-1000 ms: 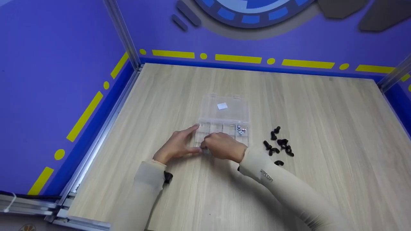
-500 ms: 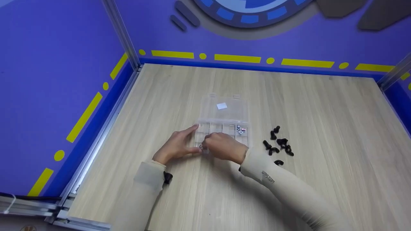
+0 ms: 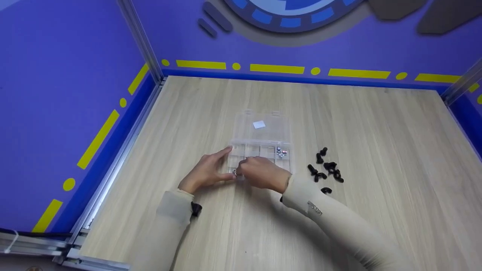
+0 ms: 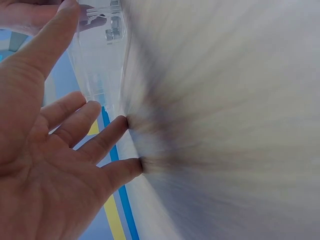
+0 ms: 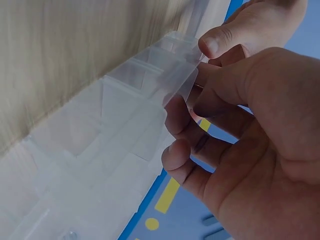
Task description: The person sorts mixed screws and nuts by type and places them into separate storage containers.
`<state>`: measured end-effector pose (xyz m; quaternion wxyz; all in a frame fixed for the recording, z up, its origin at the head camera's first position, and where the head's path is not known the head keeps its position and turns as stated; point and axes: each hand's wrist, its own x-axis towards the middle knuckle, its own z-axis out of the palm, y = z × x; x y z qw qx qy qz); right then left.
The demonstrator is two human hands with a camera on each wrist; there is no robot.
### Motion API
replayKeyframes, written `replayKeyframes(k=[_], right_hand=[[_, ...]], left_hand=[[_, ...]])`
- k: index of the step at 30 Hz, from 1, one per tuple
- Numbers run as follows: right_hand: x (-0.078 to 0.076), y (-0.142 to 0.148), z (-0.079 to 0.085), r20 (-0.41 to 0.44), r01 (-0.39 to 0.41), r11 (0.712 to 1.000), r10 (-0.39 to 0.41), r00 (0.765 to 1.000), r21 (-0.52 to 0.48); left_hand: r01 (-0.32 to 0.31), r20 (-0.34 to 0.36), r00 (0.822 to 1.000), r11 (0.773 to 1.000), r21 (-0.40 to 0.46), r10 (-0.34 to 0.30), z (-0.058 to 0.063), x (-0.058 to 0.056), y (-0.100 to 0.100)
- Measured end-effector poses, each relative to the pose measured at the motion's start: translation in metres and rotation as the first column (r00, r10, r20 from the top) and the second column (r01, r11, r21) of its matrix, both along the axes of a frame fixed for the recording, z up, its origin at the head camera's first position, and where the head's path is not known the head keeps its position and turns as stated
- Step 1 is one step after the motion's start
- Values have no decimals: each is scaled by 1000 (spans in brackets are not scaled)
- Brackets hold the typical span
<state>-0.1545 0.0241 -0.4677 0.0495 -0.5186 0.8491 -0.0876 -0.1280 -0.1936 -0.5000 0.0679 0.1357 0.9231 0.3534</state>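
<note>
A clear plastic compartment box (image 3: 237, 150) lies in the middle of the table with its lid (image 3: 244, 130) folded back. My left hand (image 3: 205, 173) spans the box's left side, thumb at the near corner and index finger at the far one; its other fingers are spread and nearly straight in the left wrist view. Fingertips of my right hand (image 3: 263, 173) are bent down into the front-left compartment. Small silver nuts (image 4: 114, 34) show there through the wall. What the right fingertips hold I cannot tell. More small silver pieces (image 3: 281, 152) sit in the back-right compartment.
Several black bolt-like pieces (image 3: 330, 166) lie scattered on the wooden table (image 3: 376, 150) to the right of the box. A white label (image 3: 259, 124) is on the lid. Blue-purple panels (image 3: 278, 52) border the table at the back and left.
A silver piece has come into sight beside the right fingertips in the front-left compartment. The right hand has shifted only slightly; the left hand keeps its place at the box.
</note>
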Motion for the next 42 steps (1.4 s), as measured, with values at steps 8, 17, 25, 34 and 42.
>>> replayKeyframes(k=[8, 17, 25, 34, 42], right_hand=[[-1, 11, 5, 47, -5, 995, 10, 999, -102], [-11, 48, 17, -67, 32, 955, -54, 996, -295], [-26, 100, 16, -46, 201, 921, -229, 972, -333], [-44, 160, 1, -22, 339, 877, -368, 930, -340], [-54, 200, -17, 38, 409, 869, -416, 909, -279]], left_hand=[[-1, 14, 1000, 1000, -7, 1, 1, 2, 0], [-5, 30, 1000, 1000, 5, 5, 0, 1, 1], [-23, 43, 999, 1000, 7, 23, -2, 0, 1], [-25, 41, 999, 1000, 19, 25, 0, 0, 2], [-8, 43, 999, 1000, 15, 8, 0, 0, 2]])
